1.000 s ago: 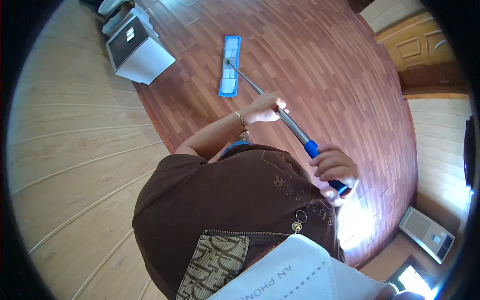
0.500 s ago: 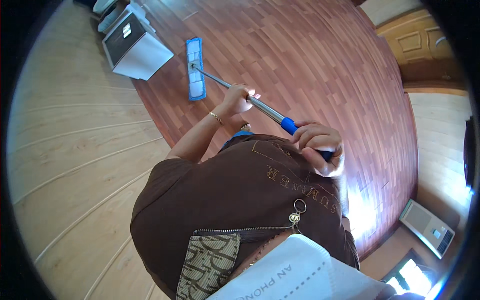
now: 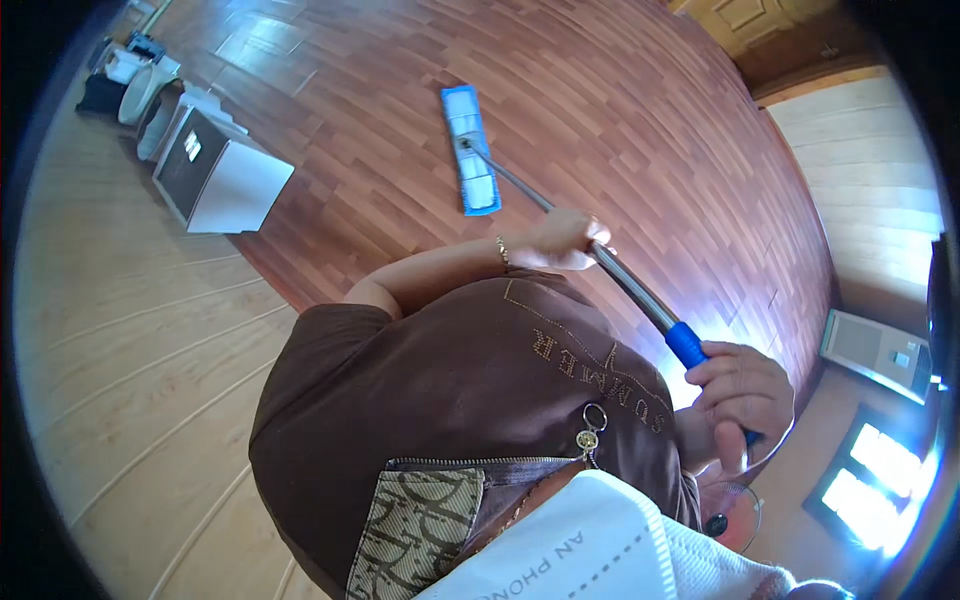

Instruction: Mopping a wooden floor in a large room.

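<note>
A flat mop spans the view, its blue-edged head (image 3: 470,150) lying on the wood-patterned floor (image 3: 370,180). From the head a thin metal pole (image 3: 640,290) slants down to the right, ending in a blue grip (image 3: 686,345). My left hand (image 3: 565,240), with a gold bracelet (image 3: 503,252) at the wrist, is closed around the pole's middle. Around the blue grip at the upper end, my right hand (image 3: 742,395) is wrapped, hiding part of it.
A white box-shaped appliance (image 3: 235,185) with a dark side stands at the left against the pale wall (image 3: 150,330). Behind it are several household items. A wooden door (image 3: 760,30) is far right; a white unit (image 3: 878,352) and a bright window (image 3: 870,480) lie below it.
Both hands and the mop have moved to the right, the right hand also lower in view. The mop head has slid right across the floor. Both hands keep their hold.
</note>
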A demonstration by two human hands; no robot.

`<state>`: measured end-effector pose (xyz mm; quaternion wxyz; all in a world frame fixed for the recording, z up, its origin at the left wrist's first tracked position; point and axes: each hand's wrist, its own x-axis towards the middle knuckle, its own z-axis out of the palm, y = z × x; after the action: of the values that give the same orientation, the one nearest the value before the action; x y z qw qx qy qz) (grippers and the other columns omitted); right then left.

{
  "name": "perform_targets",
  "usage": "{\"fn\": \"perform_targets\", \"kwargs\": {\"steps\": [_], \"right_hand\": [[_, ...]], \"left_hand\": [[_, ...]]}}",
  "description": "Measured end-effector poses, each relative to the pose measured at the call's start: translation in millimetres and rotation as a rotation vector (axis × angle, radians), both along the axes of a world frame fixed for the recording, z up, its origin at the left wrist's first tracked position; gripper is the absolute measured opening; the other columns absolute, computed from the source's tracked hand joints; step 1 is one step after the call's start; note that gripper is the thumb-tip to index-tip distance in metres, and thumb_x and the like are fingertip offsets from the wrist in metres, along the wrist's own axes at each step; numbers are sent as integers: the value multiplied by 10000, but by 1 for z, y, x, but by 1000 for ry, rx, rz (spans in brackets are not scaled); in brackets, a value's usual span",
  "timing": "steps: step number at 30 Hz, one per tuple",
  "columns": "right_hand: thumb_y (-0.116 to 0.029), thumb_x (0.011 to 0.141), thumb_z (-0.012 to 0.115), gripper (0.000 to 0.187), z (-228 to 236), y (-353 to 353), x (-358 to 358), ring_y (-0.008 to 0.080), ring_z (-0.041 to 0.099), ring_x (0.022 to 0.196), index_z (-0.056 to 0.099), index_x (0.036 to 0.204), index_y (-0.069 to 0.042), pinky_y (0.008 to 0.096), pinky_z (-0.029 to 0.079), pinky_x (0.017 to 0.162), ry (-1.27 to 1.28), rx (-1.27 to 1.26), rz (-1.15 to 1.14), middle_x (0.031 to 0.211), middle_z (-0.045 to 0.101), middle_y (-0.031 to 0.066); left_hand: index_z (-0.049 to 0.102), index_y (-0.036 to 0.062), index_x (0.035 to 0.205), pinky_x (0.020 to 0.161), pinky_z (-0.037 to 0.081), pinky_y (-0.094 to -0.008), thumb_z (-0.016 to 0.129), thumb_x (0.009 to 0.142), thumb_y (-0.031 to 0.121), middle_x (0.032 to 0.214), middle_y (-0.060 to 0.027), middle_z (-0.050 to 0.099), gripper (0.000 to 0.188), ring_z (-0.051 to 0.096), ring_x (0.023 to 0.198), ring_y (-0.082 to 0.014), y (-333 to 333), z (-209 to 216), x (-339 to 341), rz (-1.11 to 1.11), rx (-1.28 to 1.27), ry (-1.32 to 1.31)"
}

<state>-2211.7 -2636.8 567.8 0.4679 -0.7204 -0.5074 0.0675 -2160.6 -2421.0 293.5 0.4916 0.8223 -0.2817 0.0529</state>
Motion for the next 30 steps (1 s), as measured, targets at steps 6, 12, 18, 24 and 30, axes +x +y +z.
{"fn": "perform_targets", "kwargs": {"steps": [6, 12, 18, 24, 30], "right_hand": [[-236, 764, 685, 224, -25, -8, -46, 301, 699, 679, 614, 750, -24, 421, 576, 672, -198, 34, -207, 681, 651, 112], [-404, 868, 663, 429, -75, -10, -68, 273, 647, 557, 542, 662, -48, 402, 539, 584, -256, 302, -633, 568, 596, 105], [-475, 868, 651, 498, -91, -21, -55, 261, 640, 544, 529, 627, -56, 392, 525, 580, -271, 348, -611, 545, 580, 83], [-446, 927, 578, 442, -89, -4, -5, 270, 639, 598, 544, 736, -49, 420, 519, 624, -306, 294, -312, 614, 597, 97], [-484, 916, 583, 459, -88, 28, 68, 268, 639, 595, 557, 746, -58, 419, 525, 629, -277, 313, -162, 613, 596, 88]], "left_hand": [[508, 83, 643, 567, 414, -491, 669, 682, 165, 651, -128, 575, 185, 580, 639, -378, -55, -32, 26, -323, -38, 26], [512, 77, 613, 566, 428, -475, 647, 680, 150, 620, -168, 559, 167, 556, 611, -405, -90, -39, 49, -499, 85, -12], [515, 69, 613, 575, 430, -484, 633, 699, 145, 622, -172, 558, 164, 564, 629, -413, -91, -52, 53, -448, 85, 2], [461, 64, 612, 553, 393, -454, 628, 676, 116, 620, -154, 527, 186, 532, 607, -386, -52, -51, 75, -364, 75, 50], [439, 58, 612, 536, 368, -435, 603, 659, 95, 605, -146, 493, 174, 503, 581, -365, 3, -35, 113, -210, 32, 27]]}}
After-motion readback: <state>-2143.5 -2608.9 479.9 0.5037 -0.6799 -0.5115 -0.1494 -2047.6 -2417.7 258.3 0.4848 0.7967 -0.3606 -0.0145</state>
